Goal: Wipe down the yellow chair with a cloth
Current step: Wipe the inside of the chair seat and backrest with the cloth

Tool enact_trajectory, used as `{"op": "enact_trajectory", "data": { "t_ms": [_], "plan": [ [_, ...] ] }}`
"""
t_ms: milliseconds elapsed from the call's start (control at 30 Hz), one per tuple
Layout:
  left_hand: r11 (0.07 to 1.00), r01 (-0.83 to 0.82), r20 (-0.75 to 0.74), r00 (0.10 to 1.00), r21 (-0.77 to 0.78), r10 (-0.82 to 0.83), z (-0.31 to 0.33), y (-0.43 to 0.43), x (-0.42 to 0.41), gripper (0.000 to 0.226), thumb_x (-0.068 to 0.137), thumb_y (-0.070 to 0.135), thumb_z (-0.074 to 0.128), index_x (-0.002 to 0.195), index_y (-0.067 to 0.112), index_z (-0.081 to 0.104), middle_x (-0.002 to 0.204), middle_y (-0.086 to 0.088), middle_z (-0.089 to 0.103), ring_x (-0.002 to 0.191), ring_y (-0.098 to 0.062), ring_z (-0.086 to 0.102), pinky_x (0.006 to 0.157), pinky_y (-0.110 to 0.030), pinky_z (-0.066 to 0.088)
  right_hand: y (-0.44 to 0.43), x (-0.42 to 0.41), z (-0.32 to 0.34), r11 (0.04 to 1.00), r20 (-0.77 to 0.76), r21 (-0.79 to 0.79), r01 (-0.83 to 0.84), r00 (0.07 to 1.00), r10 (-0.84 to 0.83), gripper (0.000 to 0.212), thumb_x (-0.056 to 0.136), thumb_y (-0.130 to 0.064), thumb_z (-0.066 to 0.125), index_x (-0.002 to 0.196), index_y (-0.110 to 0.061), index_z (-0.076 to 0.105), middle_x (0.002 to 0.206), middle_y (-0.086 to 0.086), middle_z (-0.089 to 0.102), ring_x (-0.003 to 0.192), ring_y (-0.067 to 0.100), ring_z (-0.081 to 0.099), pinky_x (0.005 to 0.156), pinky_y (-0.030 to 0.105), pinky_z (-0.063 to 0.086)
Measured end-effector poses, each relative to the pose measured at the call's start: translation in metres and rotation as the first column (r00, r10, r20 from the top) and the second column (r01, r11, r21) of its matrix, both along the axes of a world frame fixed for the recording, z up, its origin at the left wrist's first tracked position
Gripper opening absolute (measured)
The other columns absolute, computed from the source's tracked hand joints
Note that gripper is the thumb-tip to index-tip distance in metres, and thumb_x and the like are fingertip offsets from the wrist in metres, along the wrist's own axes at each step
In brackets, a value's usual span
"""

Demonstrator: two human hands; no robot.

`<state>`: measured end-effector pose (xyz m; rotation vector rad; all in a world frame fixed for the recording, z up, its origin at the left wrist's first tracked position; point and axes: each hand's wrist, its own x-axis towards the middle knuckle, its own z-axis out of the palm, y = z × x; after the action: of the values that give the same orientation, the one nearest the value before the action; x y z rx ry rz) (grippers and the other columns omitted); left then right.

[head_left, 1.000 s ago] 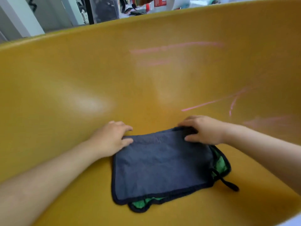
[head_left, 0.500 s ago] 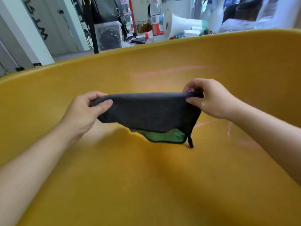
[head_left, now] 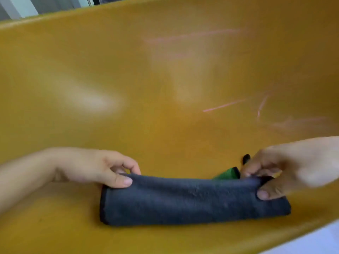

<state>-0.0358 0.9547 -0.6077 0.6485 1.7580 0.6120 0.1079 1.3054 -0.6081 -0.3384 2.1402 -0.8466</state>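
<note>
Nearly the whole view is filled by the yellow chair (head_left: 165,88), a wide, glossy shell of moulded plastic whose curved back rises behind the seat, with soft reflections of light seen on it. On the seat, toward the near edge, a dark grey cloth (head_left: 192,200) of soft fabric with a thin black hem is laid, folded into a long band that runs from left to right. Its lower part rests on the chair, while its upper fold is held at both ends. The left hand (head_left: 95,165) is clamped on the upper left corner, the thumb pressed on the front and the fingers curled behind. The right hand (head_left: 286,171), blurred, pinches the upper right corner in the same way, so the two hands are kept well apart, one at each end. Several thin pink streaks (head_left: 223,105) are seen on the chair back, above and to the right of the cloth. A bright green layer (head_left: 226,175) of the cloth shows behind the fold beside the right fingers, and a small black loop (head_left: 245,158) stands up just above it.
</note>
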Motion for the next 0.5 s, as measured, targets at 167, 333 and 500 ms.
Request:
{"op": "enact_trajectory", "data": {
  "t_ms": [167, 333, 500],
  "plan": [
    [0.981, 0.093, -0.882, 0.429, -0.170, -0.193, -0.010, 0.007, -0.018, 0.020, 0.084, 0.030, 0.063, 0.099, 0.037, 0.053, 0.102, 0.009, 0.063, 0.093, -0.016, 0.061, 0.079, -0.031, 0.050, -0.001, -0.026, -0.017, 0.930, -0.375, 0.258, 0.262, 0.914, -0.153, 0.036, 0.093, -0.039, 0.057, 0.127, -0.044, 0.048, 0.102, -0.023, 0.062, 0.095, 0.006, 0.060, 0.078, 0.014, 0.042],
    [0.836, 0.549, -0.906, 0.360, 0.012, -0.224, -0.035, 0.059, 0.040, 0.046, 0.095, 0.053, 0.036, 0.139, 0.043, 0.037, 0.152, 0.011, 0.032, 0.137, -0.008, 0.032, 0.113, -0.029, 0.027, -0.031, -0.017, -0.032, 0.946, -0.484, 0.320, 0.056, 0.868, 0.113, 0.050, 0.097, -0.048, 0.043, 0.145, -0.042, 0.032, 0.153, -0.020, 0.029, 0.136, 0.000, 0.029, 0.108, 0.010, 0.018],
    [0.845, 0.528, -0.802, 0.469, -0.080, -0.369, -0.081, 0.108, 0.037, 0.046, 0.099, 0.053, 0.014, 0.140, 0.060, -0.004, 0.151, 0.029, -0.024, 0.137, 0.009, -0.022, 0.118, -0.031, -0.004, -0.019, -0.020, -0.035, 0.898, -0.400, 0.431, 0.086, 0.911, 0.105, 0.052, 0.098, -0.051, 0.037, 0.148, -0.044, 0.024, 0.159, -0.021, 0.013, 0.142, 0.005, 0.022, 0.113, 0.018, 0.017]
  ]
}}
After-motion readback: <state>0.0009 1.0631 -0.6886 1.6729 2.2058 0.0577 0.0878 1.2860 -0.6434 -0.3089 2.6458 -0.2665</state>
